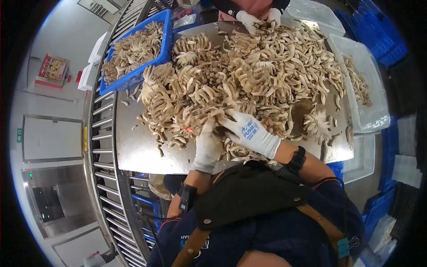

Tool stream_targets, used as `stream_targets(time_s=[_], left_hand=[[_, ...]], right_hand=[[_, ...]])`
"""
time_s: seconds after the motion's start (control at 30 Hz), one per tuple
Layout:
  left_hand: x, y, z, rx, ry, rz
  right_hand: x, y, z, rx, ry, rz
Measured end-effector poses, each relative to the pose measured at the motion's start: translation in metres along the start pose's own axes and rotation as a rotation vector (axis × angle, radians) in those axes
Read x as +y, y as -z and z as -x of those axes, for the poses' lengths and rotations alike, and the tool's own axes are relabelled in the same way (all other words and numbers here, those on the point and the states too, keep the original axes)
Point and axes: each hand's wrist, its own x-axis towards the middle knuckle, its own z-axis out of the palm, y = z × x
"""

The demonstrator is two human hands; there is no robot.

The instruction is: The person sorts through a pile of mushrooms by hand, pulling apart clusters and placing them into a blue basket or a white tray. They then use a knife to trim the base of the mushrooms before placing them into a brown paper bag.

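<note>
A broad heap of pale brown mushrooms (pixel 267 82), some in clusters and some as single stems, covers much of the metal table (pixel 147 158). My left hand (pixel 208 147), in a white glove, reaches into the near edge of the heap with its fingers closed around a mushroom cluster (pixel 202 116). From the other side my right hand (pixel 251 133), gloved in white with blue print, has its fingers bent onto the same mushrooms. Its fingertips are partly hidden among the stems. A fanned-out cluster (pixel 316 125) lies to the right.
At the back left, a blue basket (pixel 167 38) full of mushrooms stands beside a roller conveyor (pixel 103 151). Across the table a person's white-gloved hands (pixel 250 21) handle mushrooms. A plastic-lined bin (pixel 378 95) with some mushrooms is on the right, near blue crates (pixel 384 38).
</note>
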Motion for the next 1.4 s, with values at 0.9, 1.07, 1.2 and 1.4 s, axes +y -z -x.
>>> stream_targets(time_s=[0.9, 1.07, 1.2, 1.4], left_hand=[[-0.053, 0.032, -0.005, -0.302, -0.393, -0.624], [-0.046, 0.036, 0.006, -0.268, 0.176, -0.305], [-0.06, 0.032, 0.013, -0.029, 0.447, 0.284], [-0.098, 0.027, 0.033, -0.136, 0.391, 0.211]], right_hand=[[0.022, -0.01, -0.012, -0.065, -0.367, -0.808], [0.032, -0.029, -0.005, -0.165, -0.468, -0.868], [0.029, -0.028, -0.002, -0.18, -0.301, -0.674], [0.025, -0.037, 0.01, -0.293, -0.431, -0.932]])
